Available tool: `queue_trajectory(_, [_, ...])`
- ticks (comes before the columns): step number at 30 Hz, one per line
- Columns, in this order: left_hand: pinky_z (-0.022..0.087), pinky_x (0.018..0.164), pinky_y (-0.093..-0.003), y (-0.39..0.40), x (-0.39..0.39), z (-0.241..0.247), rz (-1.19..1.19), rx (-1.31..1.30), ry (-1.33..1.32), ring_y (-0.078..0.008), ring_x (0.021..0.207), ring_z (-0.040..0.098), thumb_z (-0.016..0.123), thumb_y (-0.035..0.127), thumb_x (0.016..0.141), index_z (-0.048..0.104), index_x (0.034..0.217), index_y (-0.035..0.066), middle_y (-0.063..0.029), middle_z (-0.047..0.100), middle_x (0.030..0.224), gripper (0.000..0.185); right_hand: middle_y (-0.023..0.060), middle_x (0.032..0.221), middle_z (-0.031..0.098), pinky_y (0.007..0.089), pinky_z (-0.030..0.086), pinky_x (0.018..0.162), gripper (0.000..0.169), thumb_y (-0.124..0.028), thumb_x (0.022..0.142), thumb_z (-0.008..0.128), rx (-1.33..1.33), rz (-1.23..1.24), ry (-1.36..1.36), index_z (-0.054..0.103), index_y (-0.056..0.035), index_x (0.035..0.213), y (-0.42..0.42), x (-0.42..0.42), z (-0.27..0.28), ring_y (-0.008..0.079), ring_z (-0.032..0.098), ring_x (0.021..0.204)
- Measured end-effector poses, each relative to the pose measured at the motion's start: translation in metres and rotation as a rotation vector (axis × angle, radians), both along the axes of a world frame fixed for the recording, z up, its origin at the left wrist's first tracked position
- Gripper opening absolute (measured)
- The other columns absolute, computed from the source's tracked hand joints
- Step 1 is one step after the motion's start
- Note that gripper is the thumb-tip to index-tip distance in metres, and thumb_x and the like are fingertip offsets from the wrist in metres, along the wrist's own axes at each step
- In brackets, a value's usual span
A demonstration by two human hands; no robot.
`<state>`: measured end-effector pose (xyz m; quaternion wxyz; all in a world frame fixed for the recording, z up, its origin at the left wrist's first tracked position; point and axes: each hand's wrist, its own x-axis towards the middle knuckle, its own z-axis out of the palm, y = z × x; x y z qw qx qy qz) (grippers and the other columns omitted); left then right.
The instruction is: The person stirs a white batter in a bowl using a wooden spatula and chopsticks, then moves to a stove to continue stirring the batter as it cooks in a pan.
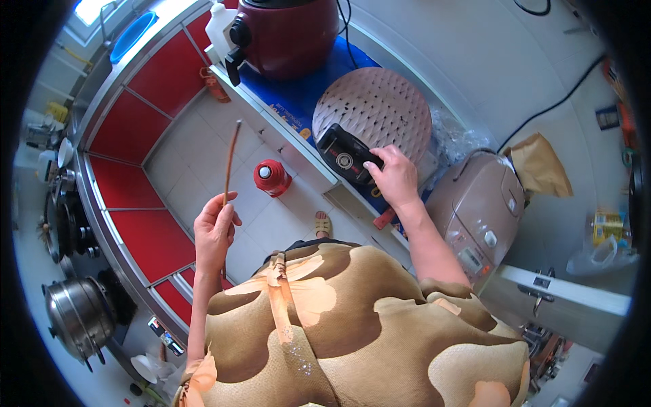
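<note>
My left hand (216, 229) is closed around a thin brown stick (231, 157), which stands nearly upright over the floor. My right hand (395, 175) grips the end of a flat black device or case (348, 154) with red marks and a round emblem; what exactly it is, I cannot tell. This black object overlaps the lower left edge of a round, pale woven-pattern lid or mat (374, 109) on the counter. Below the right hand, a red handle-like piece (385, 217) juts over the counter's edge.
A dark red air fryer (290, 38) and a white bottle (221, 23) stand at the counter's far end. A rice cooker (475, 208) is at the right, beside a brown paper bag (541, 165). A red thermos-like container (272, 178) stands on the floor. A steel pot (79, 318) sits left.
</note>
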<state>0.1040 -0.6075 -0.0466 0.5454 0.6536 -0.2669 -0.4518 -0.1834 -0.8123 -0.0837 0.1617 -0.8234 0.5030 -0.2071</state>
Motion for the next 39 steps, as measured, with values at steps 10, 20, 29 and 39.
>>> queue_trajectory(10, [0.029,0.041,-0.0149,-0.053,-0.002,-0.004,-0.127,0.009,-0.025,0.0008,0.046,0.039,0.053,0.018,0.097,0.061,0.115,0.003,0.0016,0.058,0.069,0.024,0.0155,0.092,0.067,0.0435,0.050,0.074,0.025,-0.022,0.080,0.068,0.081,-0.018,-0.080,0.063,-0.0061,0.099,-0.012,-0.003,-0.008,0.0352,0.064,0.085])
queue_trajectory(20, [0.028,0.039,-0.0150,-0.086,-0.006,-0.005,-0.202,-0.012,-0.034,0.0009,0.045,0.037,0.050,0.019,0.099,0.060,0.117,0.003,0.0025,0.056,0.068,0.026,-0.0035,0.076,0.061,0.0190,0.036,0.052,0.021,-0.026,0.086,0.069,0.545,-0.118,-0.559,0.070,-0.0081,0.098,-0.154,-0.049,0.124,0.0046,0.048,0.061])
queue_trajectory(29, [0.029,0.042,-0.0142,-0.084,-0.009,-0.014,-0.189,0.049,0.053,0.0011,0.048,0.039,0.054,0.017,0.097,0.060,0.117,0.004,0.0015,0.058,0.071,0.025,0.0037,0.085,0.071,0.0252,0.055,0.063,0.024,-0.024,0.092,0.061,0.832,-0.202,-0.809,0.068,-0.0030,0.101,-0.317,-0.129,0.126,0.0107,0.066,0.069])
queue_trajectory(39, [0.028,0.040,-0.0145,-0.091,-0.015,-0.012,-0.187,0.044,0.051,0.0009,0.046,0.038,0.049,0.018,0.098,0.059,0.117,0.001,0.0014,0.056,0.069,0.028,0.0032,0.091,0.071,0.0295,0.054,0.074,0.028,-0.033,0.091,0.060,0.701,-0.386,-0.590,0.069,-0.0080,0.102,-0.338,-0.139,0.143,0.0132,0.066,0.080])
